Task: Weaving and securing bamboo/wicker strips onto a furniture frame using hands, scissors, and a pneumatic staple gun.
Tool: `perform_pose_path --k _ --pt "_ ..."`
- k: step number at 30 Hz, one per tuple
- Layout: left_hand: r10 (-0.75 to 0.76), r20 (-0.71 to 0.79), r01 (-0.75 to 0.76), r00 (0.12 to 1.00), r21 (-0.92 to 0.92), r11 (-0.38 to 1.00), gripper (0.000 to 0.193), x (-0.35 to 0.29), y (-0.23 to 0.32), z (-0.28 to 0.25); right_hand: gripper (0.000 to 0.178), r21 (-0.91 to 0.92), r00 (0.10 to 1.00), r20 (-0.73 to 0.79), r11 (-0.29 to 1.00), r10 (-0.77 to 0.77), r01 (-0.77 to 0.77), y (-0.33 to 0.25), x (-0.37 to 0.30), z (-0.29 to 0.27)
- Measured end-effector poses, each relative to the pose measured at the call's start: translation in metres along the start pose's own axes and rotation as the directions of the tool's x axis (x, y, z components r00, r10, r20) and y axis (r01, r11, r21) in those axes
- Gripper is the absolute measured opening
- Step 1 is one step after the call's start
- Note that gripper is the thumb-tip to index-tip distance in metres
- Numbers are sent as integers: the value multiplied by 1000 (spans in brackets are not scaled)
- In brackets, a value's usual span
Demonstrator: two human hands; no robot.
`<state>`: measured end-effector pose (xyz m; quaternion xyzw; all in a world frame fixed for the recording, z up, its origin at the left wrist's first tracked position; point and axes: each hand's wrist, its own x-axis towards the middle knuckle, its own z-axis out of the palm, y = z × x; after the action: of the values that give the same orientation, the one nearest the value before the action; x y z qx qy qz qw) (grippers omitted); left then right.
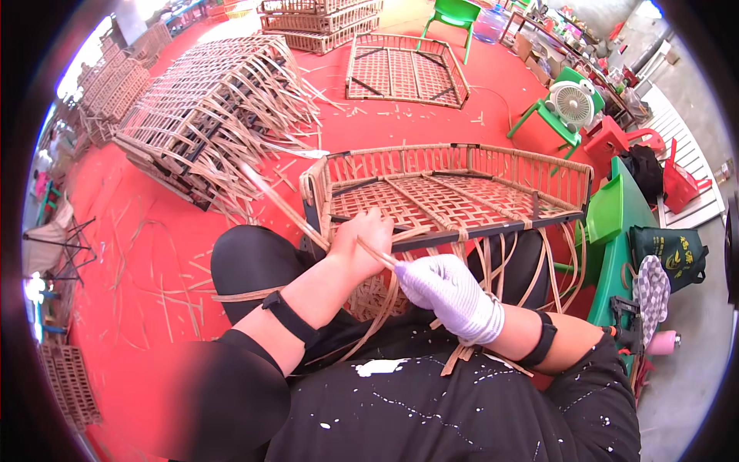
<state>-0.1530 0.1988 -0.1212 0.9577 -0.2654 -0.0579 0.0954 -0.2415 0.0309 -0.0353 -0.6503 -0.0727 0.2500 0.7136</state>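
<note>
A shallow, many-sided woven rattan tray point(431, 192) with low slatted walls and dark frame bars rests across my lap. My bare left hand point(363, 237) is closed at its near left corner, over the rim; what lies under the fingers is partly hidden. In a white knitted glove, my right hand point(446, 292) pinches a rattan strip point(376, 252) just right of my left wrist. Another length of strip point(281, 204) sticks out up and left from beside my left hand, its far end blurred. Loose strip ends point(504, 262) hang from the tray's near edge.
A big bundle of woven trays point(215, 108) with loose ends stands at the left on the red floor point(138, 308). A finished-looking tray point(404, 73) lies ahead, near stacked trays point(323, 23). Green chairs, a white fan point(572, 105) and red stools point(681, 181) are at right.
</note>
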Motion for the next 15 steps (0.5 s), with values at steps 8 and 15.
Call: perform_pose_path --k 8,15 --pt "0 -81 -3 997 -42 999 28 12 -4 -11 49 -232 977 212 973 31 20 -34 -16 -8" --pt "68 188 -95 980 136 986 38 -15 -14 -23 45 -456 815 544 885 197 91 -60 -35 -44"
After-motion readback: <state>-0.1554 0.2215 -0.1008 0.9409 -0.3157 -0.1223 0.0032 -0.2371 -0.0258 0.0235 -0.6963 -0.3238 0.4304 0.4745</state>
